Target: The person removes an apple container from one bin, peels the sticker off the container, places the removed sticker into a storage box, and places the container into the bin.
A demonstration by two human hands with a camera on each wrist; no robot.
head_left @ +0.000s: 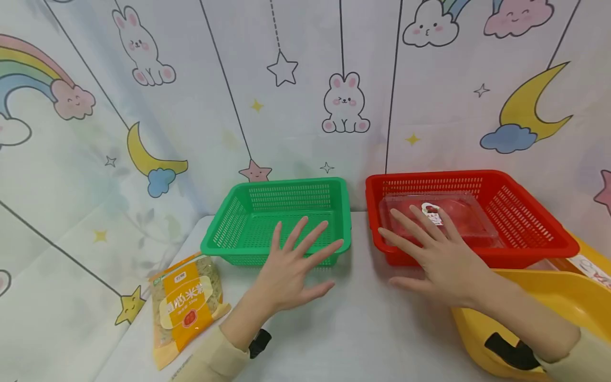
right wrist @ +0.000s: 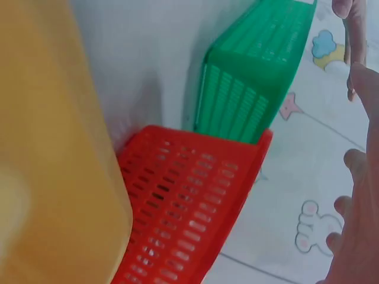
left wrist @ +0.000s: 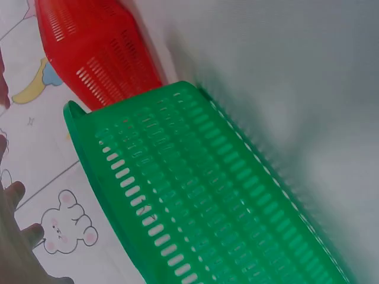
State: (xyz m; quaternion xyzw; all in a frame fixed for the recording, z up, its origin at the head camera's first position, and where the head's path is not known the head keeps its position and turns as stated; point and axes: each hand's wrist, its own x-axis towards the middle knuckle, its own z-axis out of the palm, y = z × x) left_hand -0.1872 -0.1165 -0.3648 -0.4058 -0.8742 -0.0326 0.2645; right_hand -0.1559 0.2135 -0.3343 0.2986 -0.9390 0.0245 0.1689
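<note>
Only the head view shows the clear box (head_left: 465, 215) lying inside the red basket (head_left: 530, 223), just right of the green basket (head_left: 291, 197), and the orange-and-yellow food bag (head_left: 188, 305), printed with large characters, near the green basket's front left corner. The wrist views show instead the outer walls of both baskets, pierced with rows of slots; in the right wrist view the yellow container (right wrist: 56, 148) fills one side, while the head view places it to the right of the green basket and closer to the person.

The green basket is rectangular, with a solid rim and latticed sides. The red basket has a similar form; its box holds something red beneath a small white label.

The left hand (head_left: 293, 268) is spread wide over the green basket's front rim, holding nothing. The right hand (head_left: 441, 260), right of the green basket, is also fanned wide and empty, overlapping the red basket in the head view; whether its fingers touch it, I cannot tell.
</note>
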